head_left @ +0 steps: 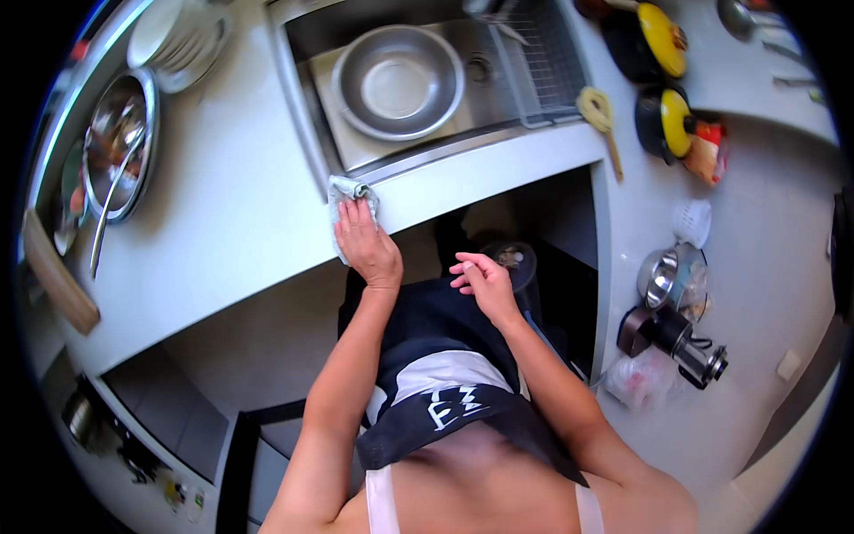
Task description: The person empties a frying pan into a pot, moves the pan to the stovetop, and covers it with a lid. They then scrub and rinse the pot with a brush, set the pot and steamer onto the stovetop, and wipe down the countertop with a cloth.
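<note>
My left hand (366,245) is on a pale, patterned cleaning cloth (341,191) at the counter's front edge, by the sink's near left corner. Its fingers are together and closed on the cloth, which bunches past the fingertips; the thumb side is partly hidden. Off the counter, in front of my apron (445,356), hangs my right hand (483,283), with loosely bent fingers that stand apart and nothing in them. A wide metal basin (398,120) rests in the sink (311,98), beyond my left hand.
At left are a metal bowl (153,169) with a ladle (116,191), stacked plates (160,36) and a wooden board (58,271). A wire rack (543,62) sits in the sink's right side. Yellow-lidded pots (652,125) and a black appliance (672,334) line the right counter. A bin (525,267) stands below.
</note>
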Motion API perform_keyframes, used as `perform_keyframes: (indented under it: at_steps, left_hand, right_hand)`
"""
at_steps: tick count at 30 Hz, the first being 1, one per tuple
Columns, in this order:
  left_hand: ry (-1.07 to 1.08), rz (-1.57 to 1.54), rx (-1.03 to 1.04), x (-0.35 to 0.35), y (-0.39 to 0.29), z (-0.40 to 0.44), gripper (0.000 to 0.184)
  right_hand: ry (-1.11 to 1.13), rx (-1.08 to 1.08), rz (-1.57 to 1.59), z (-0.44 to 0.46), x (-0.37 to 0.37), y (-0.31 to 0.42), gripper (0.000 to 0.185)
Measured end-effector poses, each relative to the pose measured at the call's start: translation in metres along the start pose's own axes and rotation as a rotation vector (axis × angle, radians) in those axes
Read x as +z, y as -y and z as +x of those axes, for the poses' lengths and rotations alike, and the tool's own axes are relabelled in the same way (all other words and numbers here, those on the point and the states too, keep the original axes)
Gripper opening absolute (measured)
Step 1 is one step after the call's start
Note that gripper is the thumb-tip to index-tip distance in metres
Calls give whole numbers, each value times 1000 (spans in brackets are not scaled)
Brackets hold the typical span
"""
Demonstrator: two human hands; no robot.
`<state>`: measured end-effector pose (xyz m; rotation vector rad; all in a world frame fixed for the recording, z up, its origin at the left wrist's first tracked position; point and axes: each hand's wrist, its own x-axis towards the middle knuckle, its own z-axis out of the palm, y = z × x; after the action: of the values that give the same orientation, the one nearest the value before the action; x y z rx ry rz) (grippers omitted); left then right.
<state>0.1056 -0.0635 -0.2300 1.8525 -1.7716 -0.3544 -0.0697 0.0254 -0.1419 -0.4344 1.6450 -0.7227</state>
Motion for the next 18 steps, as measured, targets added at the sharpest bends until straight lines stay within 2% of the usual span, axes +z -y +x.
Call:
perform_keyframes:
  at_steps: [1,3,6,8,10,11,12,14,15,18]
  left_hand:
    - [-10,-12,12,14,-22,1,55]
    - [57,-56,72,36,-63,-2,56]
    - [130,-69,137,70,-111,-2,55]
    - [189,-51,186,89,-143,-2,53]
    - [233,-64,232,112,-182,1,53]
    - [265,-78,264,123,-201,1,53]
    - [286,-51,304,138,-218,0,52]
    - [319,-68,369,165,-254,1,51]
    - [347,-66,409,178,-270,2,50]
    - [410,-88,428,203,-309,3,50]
  right_hand:
    - [-30,-7,13,4,-18,0,30]
    - [-156,-157,-41,13,-60,-3,30]
    - [-415,-262,-11,48,-146,5,28]
    - [-652,-382,-336,82,-217,18,28]
    - [-844,-531,-469,113,-269,45,32]
    - [-863,-525,-522,127,-291,59,39]
    - [-868,-517,-506,140,-305,70,39]
    - [-856,-593,-856,162,-329,86,47]
    - [-777,-597,-915,171,-338,88,52]
    - [-587,-684,-975,196,-360,83,38]
